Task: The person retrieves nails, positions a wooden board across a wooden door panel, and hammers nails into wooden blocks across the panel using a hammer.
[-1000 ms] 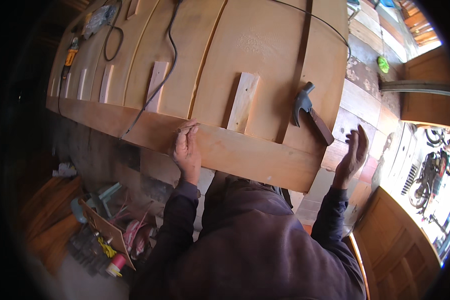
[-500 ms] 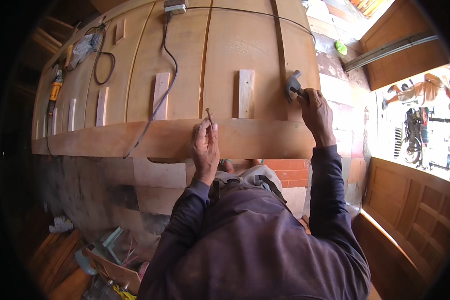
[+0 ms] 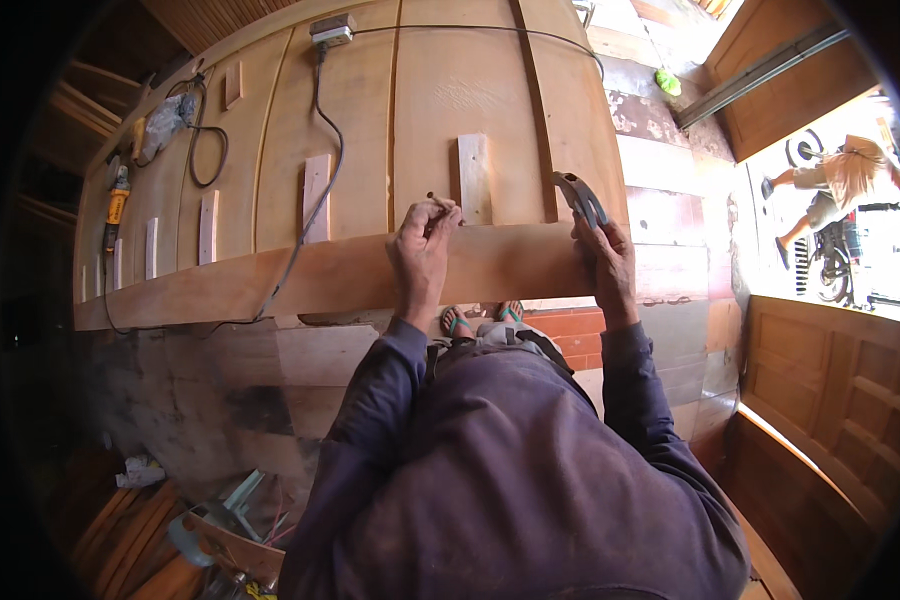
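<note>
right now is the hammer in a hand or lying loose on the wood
In hand: the right hand grips the hammer, whose curved dark head shows beyond the fingers, so it is not lying loose.

The wooden panel [image 3: 365, 190] bears strips [image 3: 475, 180], cord [image 3: 340, 140], perhaps a grinder [image 3: 117, 205].

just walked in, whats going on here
A person stands at a large wooden panel. The right hand holds a hammer near the panel's right end. The left hand pinches a small slim piece, too unclear to name for certain, beside one of the pale wooden strips. A dark cable runs across the panel, and a yellow-and-black power tool lies toward its left end.
</note>
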